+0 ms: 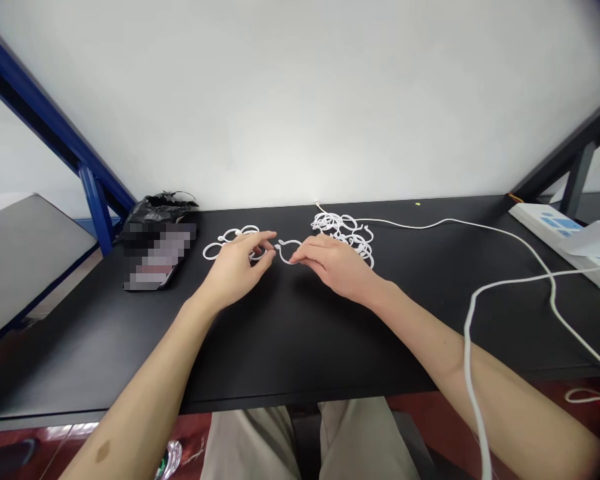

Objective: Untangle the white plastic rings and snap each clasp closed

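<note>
A white shower curtain ring (282,257) with small knobs at its parted ends is pinched in my right hand (337,263). Its gap points left, towards my left hand (237,267). That hand's thumb and fingers are spread just short of the knobs, and I see nothing between them. Under and behind my left hand lie several similar white rings (211,251), partly covered by it. Beyond my right hand sits a tangled pile of white rings (330,221), its near side hidden by the hand.
A phone-like object (157,257), blurred out, lies at left by a crumpled black plastic bag (160,207). A white cable (473,313) crosses the black table (260,360) and my right forearm. At right rests a white-and-blue box (560,230). Blue frame posts (93,200) stand left.
</note>
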Demonstrator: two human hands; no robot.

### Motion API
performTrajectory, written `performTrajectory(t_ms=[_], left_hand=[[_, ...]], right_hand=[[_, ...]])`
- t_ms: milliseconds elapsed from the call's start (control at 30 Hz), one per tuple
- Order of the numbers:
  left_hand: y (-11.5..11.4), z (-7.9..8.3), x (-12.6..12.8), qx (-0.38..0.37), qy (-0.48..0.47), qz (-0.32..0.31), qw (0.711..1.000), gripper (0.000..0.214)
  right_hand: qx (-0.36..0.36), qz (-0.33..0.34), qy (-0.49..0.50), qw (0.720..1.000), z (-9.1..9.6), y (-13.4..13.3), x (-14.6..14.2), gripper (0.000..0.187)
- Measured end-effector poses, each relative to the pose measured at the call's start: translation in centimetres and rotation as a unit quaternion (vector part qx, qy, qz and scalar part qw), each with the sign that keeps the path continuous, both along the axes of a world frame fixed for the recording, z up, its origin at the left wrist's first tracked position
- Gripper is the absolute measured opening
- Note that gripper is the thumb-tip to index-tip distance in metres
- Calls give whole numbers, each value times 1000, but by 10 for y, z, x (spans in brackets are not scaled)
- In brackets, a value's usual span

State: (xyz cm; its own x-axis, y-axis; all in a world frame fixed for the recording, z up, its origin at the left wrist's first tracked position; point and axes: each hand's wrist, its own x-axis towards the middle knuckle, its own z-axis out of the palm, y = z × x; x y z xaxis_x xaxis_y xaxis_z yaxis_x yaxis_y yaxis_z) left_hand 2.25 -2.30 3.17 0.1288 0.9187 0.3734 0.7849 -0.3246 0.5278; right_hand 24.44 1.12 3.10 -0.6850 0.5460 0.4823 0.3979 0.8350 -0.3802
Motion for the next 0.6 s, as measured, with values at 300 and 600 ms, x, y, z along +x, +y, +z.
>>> performTrajectory(t_ms=[300, 600], left_hand=[[-2, 2, -1, 1, 10, -14, 1000, 28], [0, 2, -3, 43, 45, 7, 998, 27]], right_hand=[[-18, 30, 14, 999, 2, -1, 1, 25], [-3, -24, 66, 998, 5, -1, 2, 26]])
